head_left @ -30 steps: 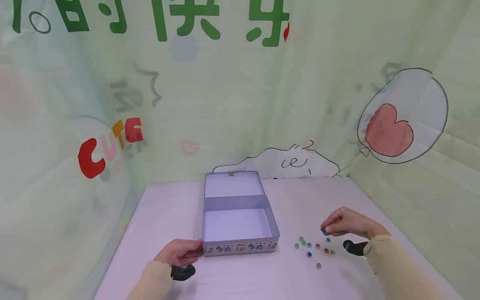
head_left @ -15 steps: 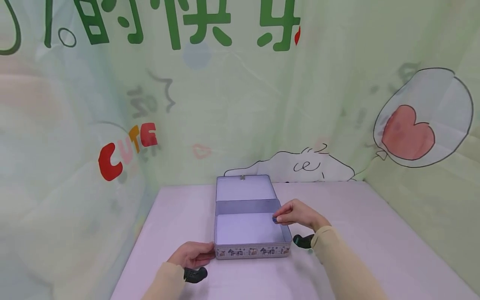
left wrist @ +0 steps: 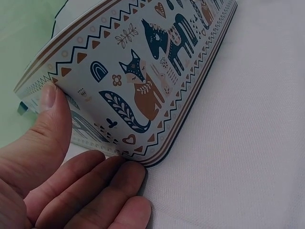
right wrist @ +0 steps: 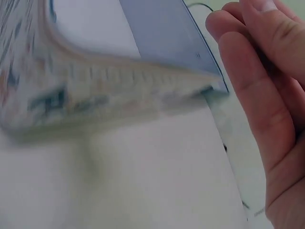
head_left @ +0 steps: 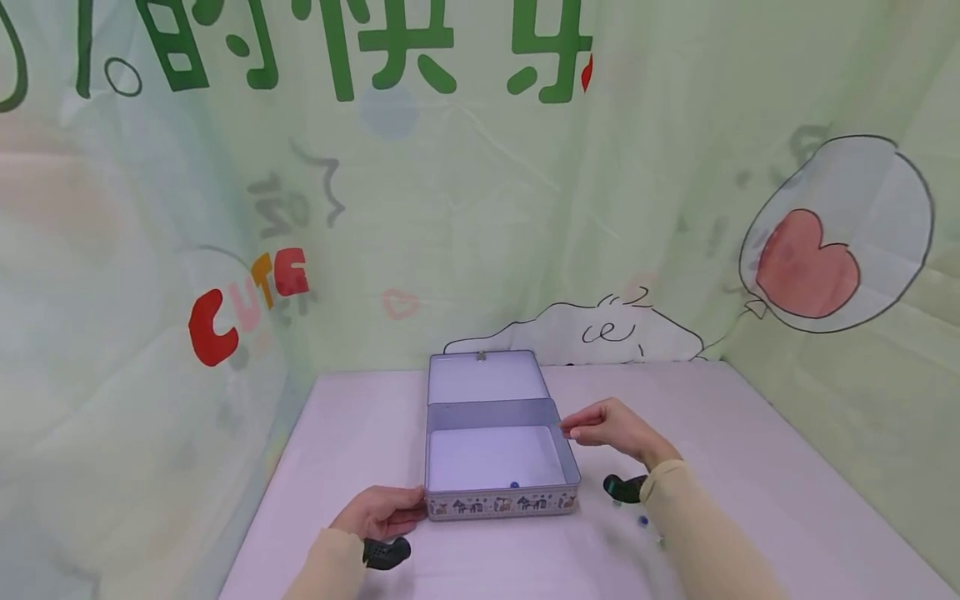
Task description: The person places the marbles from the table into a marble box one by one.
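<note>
A lidded tin box with animal pictures along its sides stands with its lid tipped back. Inside, near the front wall, lies a blue glass marble. My left hand rests against the box's front left corner; in the left wrist view its thumb touches the side near the rim and its fingertips lie at the bottom edge. My right hand is raised at the box's right rim, thumb near the forefinger, with nothing showing between them.
Right of the box, partly hidden by the right sleeve, lie loose marbles, among them a blue marble and a green marble. A printed curtain surrounds the pale table at the back and sides.
My right hand has carried a blue marble from the loose ones left to the box and let it go inside, then drawn back slightly right. The left hand has stayed at the corner.
</note>
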{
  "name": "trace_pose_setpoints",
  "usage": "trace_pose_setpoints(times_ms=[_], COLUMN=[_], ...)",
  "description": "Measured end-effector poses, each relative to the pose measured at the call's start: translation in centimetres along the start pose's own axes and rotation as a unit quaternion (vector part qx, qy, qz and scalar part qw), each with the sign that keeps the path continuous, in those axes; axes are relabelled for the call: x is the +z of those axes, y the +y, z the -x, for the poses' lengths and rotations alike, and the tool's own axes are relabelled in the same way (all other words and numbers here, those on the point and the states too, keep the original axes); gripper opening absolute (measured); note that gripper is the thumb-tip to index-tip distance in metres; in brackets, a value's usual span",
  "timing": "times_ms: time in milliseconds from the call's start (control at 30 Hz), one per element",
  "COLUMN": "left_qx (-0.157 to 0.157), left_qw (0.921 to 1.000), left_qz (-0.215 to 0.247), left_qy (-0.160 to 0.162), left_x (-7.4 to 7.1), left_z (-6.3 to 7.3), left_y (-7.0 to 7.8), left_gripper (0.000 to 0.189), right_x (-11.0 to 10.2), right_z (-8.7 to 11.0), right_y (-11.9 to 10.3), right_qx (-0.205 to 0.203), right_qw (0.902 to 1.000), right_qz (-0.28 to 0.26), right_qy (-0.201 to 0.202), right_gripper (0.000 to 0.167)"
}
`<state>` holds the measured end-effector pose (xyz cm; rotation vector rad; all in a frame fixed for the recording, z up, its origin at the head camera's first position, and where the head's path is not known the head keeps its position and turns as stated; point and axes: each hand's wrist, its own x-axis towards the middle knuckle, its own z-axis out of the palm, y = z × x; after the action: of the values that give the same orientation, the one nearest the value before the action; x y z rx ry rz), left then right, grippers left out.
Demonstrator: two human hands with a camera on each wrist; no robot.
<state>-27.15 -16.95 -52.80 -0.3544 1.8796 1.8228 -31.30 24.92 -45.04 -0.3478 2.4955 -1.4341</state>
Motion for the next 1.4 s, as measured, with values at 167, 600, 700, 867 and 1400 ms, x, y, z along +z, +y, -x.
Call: trace_pose_setpoints(times_ms=[167, 600, 700, 867, 1400], left_qx=[-0.002, -0.006, -0.01, -0.017, -0.029], left_qw=[1.0, 0.9998, 0.9995, 0.9998, 0.9996], left_qz=[0.001, 0.004, 0.0, -0.006, -0.002], left_qy=[-0.006, -0.019, -0.029, -0.003, -0.006], left_x=[0.1, -0.5, -0.5, 0.3, 0.5], left_z=[-0.4, -0.1, 0.2, 0.9, 0.9], left_y=[-0.3, 0.2, 0.4, 0.6, 0.5], left_gripper=[0.044, 0.039, 0.039, 0.036, 0.03], right_x=[-4.0, -9.2, -9.1, -8.4, -7.1], right_z=[4.9, 12.3, 11.5, 10.3, 10.2], right_y=[4.2, 12.6, 13.9, 15.4, 14.6], right_qx=[0.035, 0.128, 0.124, 0.134, 0.106], right_qw=[0.999, 0.9877, 0.9864, 0.9812, 0.9762], right_qz=[0.009, 0.026, 0.042, 0.072, 0.139], right_qy=[0.025, 0.086, 0.1, 0.119, 0.129], right_gripper=[0.042, 0.047, 0.044, 0.036, 0.026])
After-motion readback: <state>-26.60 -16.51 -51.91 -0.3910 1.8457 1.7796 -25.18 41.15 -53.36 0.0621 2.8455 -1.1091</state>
